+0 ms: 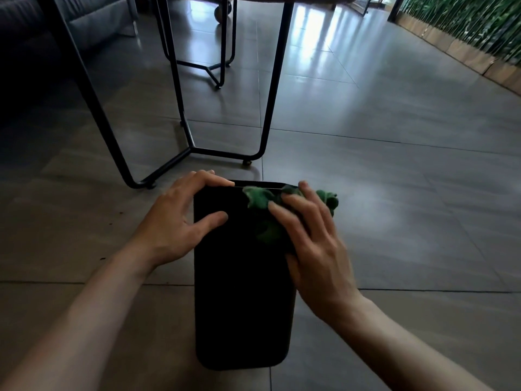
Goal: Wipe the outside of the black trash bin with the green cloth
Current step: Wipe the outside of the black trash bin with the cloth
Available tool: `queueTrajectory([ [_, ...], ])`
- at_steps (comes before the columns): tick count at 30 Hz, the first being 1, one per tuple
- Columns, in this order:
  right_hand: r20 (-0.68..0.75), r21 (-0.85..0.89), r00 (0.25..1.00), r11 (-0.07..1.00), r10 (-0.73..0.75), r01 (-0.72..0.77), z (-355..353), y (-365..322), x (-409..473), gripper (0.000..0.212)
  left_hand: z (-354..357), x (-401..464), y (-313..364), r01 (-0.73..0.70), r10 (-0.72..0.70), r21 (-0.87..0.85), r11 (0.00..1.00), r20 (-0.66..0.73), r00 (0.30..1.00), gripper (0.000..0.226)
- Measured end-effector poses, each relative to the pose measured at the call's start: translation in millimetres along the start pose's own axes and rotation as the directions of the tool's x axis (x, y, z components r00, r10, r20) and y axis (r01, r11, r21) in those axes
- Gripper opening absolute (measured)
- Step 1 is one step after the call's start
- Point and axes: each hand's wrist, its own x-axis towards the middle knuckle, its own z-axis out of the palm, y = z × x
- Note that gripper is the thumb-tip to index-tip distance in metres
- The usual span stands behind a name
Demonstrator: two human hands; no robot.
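Bin, black trash bin point(242, 292): lying on its side on grey floor tiles point(394, 193), long face up. Left hand point(180, 218): fingers spread, resting on the bin's far left corner, thumb on the top face. Right hand point(313, 244): fingers extended, pressing the crumpled green cloth point(262, 201) against the bin's far right edge. Black table legs point(270, 108) stand just beyond.

we see the black trash bin point(242, 292), a tall matte box with rounded corners, lying on its side on the grey tiled floor, with the crumpled green cloth point(263, 200) bunched against its far right edge.
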Motion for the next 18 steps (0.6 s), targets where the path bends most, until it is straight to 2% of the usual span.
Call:
queueTrajectory([
  [4,0.086,-0.126,0.987,0.981,-0.137,0.147,10.7,-13.8,-65.7,0.034,-1.8,-0.4,1.8,0.006,-0.006,0.017,1.000,0.001,1.000,0.046],
  [8,0.185,-0.196,0.964,0.954,-0.191,0.227,9.9,-11.2,-119.5,0.044,-0.4,-1.6,5.3,0.013,-0.013,0.028,1.000,-0.010,1.000,0.046],
  [10,0.221,-0.196,0.959,0.955,-0.178,0.222,2.5,-5.2,-126.0,0.040,-0.1,-1.6,6.7,0.015,-0.014,0.027,1.000,-0.013,1.000,0.047],
  [12,0.251,-0.138,0.964,0.982,-0.090,0.128,-6.6,2.2,-124.6,0.022,-1.9,-2.2,6.7,0.017,-0.017,0.012,1.000,-0.010,1.000,0.046],
  [13,0.261,-0.085,0.965,0.996,0.006,0.017,-12.7,7.5,-120.9,0.016,-3.1,-2.9,6.7,0.022,-0.022,0.000,1.000,-0.005,1.000,0.046],
  [14,0.261,0.001,0.952,0.986,0.159,-0.165,-19.1,13.2,-116.0,0.014,-4.5,-3.9,5.8,0.031,-0.031,-0.014,0.999,0.004,1.000,0.046],
  [15,0.269,0.108,0.892,0.909,0.362,-0.402,-26.7,19.5,-107.4,0.013,-6.3,-5.1,5.2,0.043,-0.043,-0.032,0.999,0.014,0.999,0.046],
  [16,0.298,0.231,0.770,0.740,0.564,-0.632,-34.0,26.2,-96.0,0.015,-8.5,-6.9,4.0,0.060,-0.059,-0.052,0.997,0.026,0.998,0.047],
  [17,0.350,0.329,0.595,0.500,0.723,-0.801,-40.8,34.2,-83.2,0.018,-10.9,-8.6,3.1,0.079,-0.077,-0.074,0.994,0.038,0.996,0.047],
  [18,0.403,0.399,0.422,0.259,0.812,-0.880,-47.6,43.9,-71.7,0.017,-12.9,-10.3,2.5,0.097,-0.092,-0.094,0.991,0.051,0.994,0.047],
])
